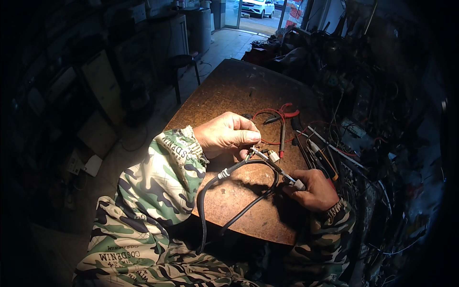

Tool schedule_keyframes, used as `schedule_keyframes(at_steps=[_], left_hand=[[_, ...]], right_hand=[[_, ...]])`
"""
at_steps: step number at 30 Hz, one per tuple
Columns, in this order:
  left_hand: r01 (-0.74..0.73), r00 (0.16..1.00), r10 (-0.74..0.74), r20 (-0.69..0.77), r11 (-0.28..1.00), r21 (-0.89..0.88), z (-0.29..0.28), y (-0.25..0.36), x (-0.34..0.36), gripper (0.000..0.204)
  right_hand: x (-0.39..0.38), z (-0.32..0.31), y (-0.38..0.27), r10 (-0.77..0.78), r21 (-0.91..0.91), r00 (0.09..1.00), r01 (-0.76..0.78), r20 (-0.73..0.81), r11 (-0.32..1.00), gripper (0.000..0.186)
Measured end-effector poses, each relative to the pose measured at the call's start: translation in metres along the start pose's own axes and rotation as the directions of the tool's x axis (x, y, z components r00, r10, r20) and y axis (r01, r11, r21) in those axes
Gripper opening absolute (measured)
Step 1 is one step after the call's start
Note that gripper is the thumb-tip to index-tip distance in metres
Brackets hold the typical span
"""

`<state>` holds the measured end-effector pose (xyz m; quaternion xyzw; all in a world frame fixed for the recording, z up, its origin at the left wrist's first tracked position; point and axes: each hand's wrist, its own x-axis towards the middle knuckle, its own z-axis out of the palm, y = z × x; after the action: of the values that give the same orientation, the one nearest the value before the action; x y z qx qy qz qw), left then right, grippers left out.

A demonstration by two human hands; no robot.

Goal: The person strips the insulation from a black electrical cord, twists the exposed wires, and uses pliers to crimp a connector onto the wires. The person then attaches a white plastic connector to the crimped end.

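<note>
My left hand (227,134) is closed at the middle of the view, its thumb and forefinger pinched on the end of a black cable (203,201), where short thin wires show. My right hand (308,191) grips a slim metal tool (286,175) with a pale end; the tool reaches up-left to the fingertips of my left hand. A small white connector (274,155) sits just right of those fingertips. The black cable loops below both hands and runs off the table's near edge. Exactly what the left fingertips cover is hidden.
Red-handled pliers (289,112) and red-and-black test leads (282,143) lie on the wooden table (220,91). Tools and wires (322,158) crowd its right side, beside dark clutter (358,86). A stool (180,62) stands beyond the left edge; an open doorway shows a parked car (258,7).
</note>
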<state>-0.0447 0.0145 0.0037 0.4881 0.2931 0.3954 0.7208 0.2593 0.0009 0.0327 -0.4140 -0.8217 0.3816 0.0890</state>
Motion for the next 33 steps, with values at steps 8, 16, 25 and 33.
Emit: schedule_keyframes(at_steps=[8, 16, 25, 33], left_hand=[[0.002, 1.0, -0.002, -0.007, 1.0, 0.023, 0.001, 0.001, 0.001, 0.022], [0.01, 0.999, -0.005, -0.051, 0.996, 0.092, 0.003, 0.003, 0.001, 0.022], [-0.002, 0.998, 0.008, -0.058, 0.994, 0.113, 0.004, 0.001, 0.005, 0.025], [0.021, 0.996, -0.007, -0.094, 0.988, 0.15, 0.001, 0.005, -0.005, 0.028]], right_hand=[[-0.001, 0.0, -0.004, -0.034, -0.058, 0.999, 0.032, -0.043, 0.998, 0.018], [0.0, 0.004, -0.003, -0.018, -0.112, 0.995, 0.007, -0.094, 0.994, 0.016], [0.0, 0.007, -0.003, -0.039, -0.147, 0.981, 0.011, -0.192, 0.989, 0.021], [0.006, 0.009, 0.0, -0.126, -0.215, 0.971, 0.082, -0.202, 0.973, 0.028]])
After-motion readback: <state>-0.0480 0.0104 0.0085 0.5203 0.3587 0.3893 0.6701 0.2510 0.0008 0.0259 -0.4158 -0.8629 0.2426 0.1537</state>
